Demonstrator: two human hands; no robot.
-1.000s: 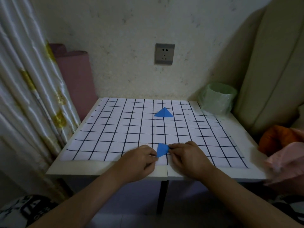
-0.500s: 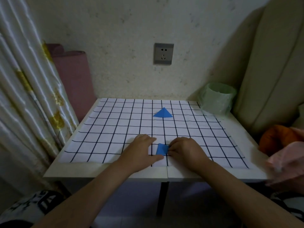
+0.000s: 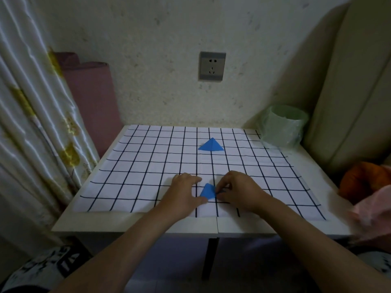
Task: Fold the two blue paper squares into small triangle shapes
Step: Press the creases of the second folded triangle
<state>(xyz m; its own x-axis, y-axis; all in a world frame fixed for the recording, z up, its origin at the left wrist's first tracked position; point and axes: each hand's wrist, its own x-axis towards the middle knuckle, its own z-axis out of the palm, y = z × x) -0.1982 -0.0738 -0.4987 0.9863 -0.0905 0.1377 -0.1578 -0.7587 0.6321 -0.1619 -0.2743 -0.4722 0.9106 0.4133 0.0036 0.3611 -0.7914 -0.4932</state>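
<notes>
A small folded blue paper triangle (image 3: 207,191) lies on the checked sheet (image 3: 137,166) near the table's front edge, between my two hands. My left hand (image 3: 184,192) lies flat beside it, with the thumb touching its lower left corner. My right hand (image 3: 239,190) has its fingers curled and pinches the triangle's right edge. A second blue triangle (image 3: 211,145) sits alone farther back, right of the sheet's middle, well away from both hands.
A green bin lined with a plastic bag (image 3: 282,126) stands at the table's back right corner. A curtain (image 3: 31,123) hangs on the left, with a pink roll (image 3: 91,98) behind it. Orange and pink cloth (image 3: 368,187) lies to the right.
Both hands slid a little farther onto the sheet with the near paper. My left hand flattened out, and the paper now shows as a narrower upright triangle.
</notes>
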